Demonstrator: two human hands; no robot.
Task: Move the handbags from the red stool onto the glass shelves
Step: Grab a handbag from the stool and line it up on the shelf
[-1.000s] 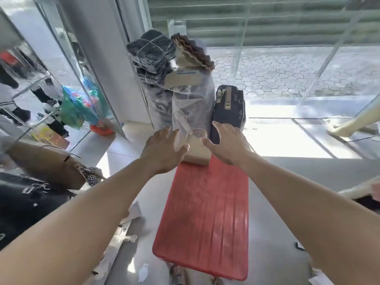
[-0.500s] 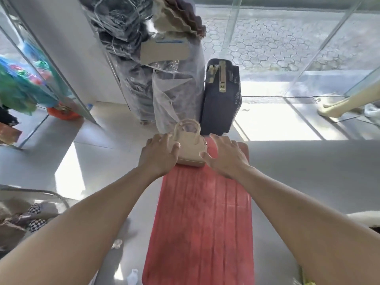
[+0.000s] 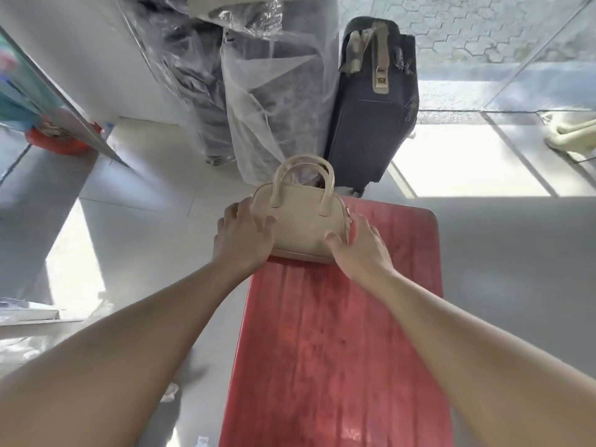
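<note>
A small beige handbag (image 3: 300,221) with two loop handles stands upright at the far end of the red stool (image 3: 342,333). My left hand (image 3: 242,240) grips the bag's left end, thumb on its front face and fingers round the side. My right hand (image 3: 361,246) grips the right end the same way, thumb on the front near the bottom corner. The bag's base rests on the stool. A slanted glass panel of the shelving (image 3: 64,104) shows at the far left.
Just behind the stool stand a dark suitcase (image 3: 371,117) and plastic-wrapped bundles (image 3: 258,91). A glass shopfront runs along the back. A pale mannequin part (image 3: 571,137) lies at the right. Scraps of paper (image 3: 200,441) lie on the tiled floor to the stool's left.
Both hands have moved forward and closed onto the two ends of the beige handbag. The camera has tilted down and come closer to the stool.
</note>
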